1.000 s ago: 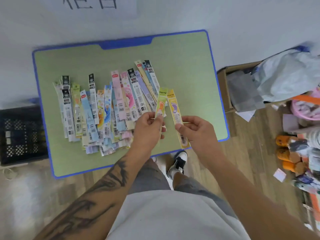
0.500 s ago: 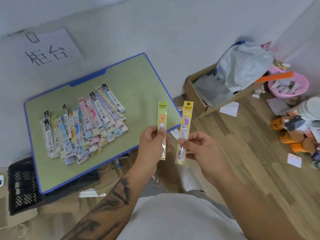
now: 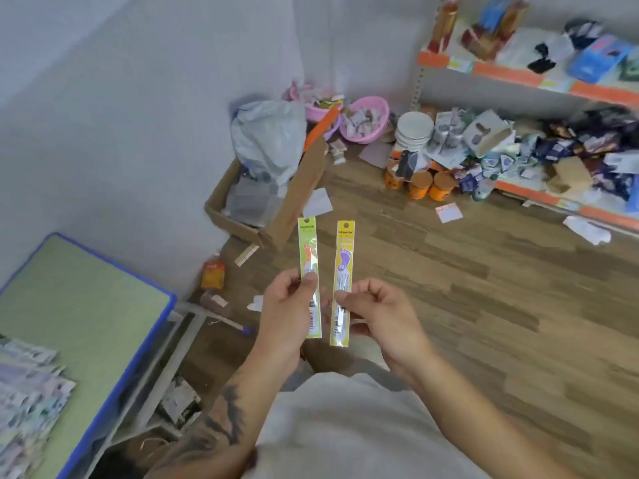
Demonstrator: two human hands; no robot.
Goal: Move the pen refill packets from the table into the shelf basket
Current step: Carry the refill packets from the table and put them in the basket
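Observation:
My left hand pinches a green pen refill packet upright in front of me. My right hand pinches a yellow pen refill packet beside it, also upright. Both packets hang over the wooden floor, away from the table. The green table with its blue rim lies at the lower left, and several more refill packets lie in a blurred pile on it. An orange-edged shelf stands at the upper right. I cannot make out a basket on it.
An open cardboard box with a grey bag sits by the wall ahead. Pink bowls, a white tub, orange jars and many loose packets crowd the lower shelf and floor at the right. Paper scraps litter the floor.
My view has swung right from the table toward the shelf. Both hands have carried the two packets off the table and hold them upright over the floor.

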